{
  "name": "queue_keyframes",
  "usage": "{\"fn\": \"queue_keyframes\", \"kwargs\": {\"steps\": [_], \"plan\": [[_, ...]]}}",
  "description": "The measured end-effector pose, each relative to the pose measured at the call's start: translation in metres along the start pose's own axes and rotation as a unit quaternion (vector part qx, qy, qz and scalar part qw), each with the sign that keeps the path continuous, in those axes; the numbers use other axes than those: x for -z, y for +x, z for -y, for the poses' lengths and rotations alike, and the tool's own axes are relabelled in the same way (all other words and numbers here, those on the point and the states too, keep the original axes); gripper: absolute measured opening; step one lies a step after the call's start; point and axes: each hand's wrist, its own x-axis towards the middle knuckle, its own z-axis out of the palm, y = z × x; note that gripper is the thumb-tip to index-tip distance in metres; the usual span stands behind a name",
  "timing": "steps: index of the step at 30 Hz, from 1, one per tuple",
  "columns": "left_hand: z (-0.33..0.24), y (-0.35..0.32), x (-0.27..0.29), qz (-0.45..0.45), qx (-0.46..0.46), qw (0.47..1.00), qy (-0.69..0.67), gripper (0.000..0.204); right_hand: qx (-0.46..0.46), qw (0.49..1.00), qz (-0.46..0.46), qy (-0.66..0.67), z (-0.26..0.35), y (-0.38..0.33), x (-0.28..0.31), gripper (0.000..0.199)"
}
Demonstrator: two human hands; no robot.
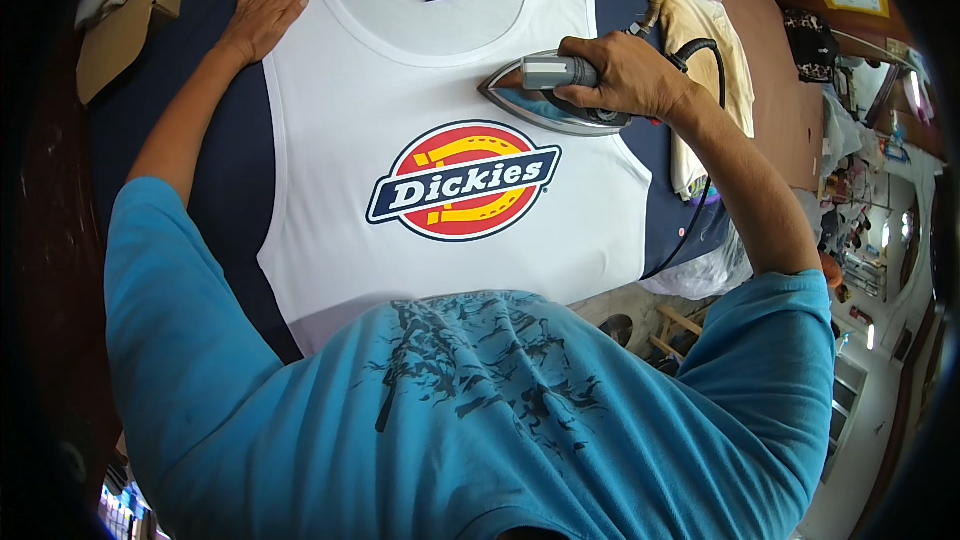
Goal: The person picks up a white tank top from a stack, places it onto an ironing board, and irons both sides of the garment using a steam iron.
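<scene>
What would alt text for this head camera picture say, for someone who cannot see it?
A person's right hand presses an iron on a white sleeveless shirt spread over a dark blue board. The left hand lies flat on the shirt's shoulder strap.

Left arm stretched forward, left hand (268, 10) flat with palm down and fingers spread; right arm bent, right hand (620, 75) closed in a fist-like grip
</scene>
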Motion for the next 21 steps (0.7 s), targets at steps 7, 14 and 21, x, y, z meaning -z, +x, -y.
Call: {"fn": "queue_keyframes", "kwargs": {"steps": [7, 14, 21], "plan": [[-0.006, -0.003, 0.018, 0.026, 0.008, 1.000, -0.012, 0.045, -0.087, 0.993, -0.069, 0.042, -0.014, -0.010, 0.003, 0.051], [-0.007, -0.002, 0.012, 0.021, 0.012, 0.998, -0.052, 0.045, -0.237, 0.924, -0.269, 0.129, -0.079, 0.021, -0.003, 0.054], [-0.011, 0.000, 0.032, 0.056, 0.009, 0.997, -0.057, 0.047, -0.287, 0.905, -0.276, 0.151, -0.127, 0.082, 0.037, 0.058]]}}
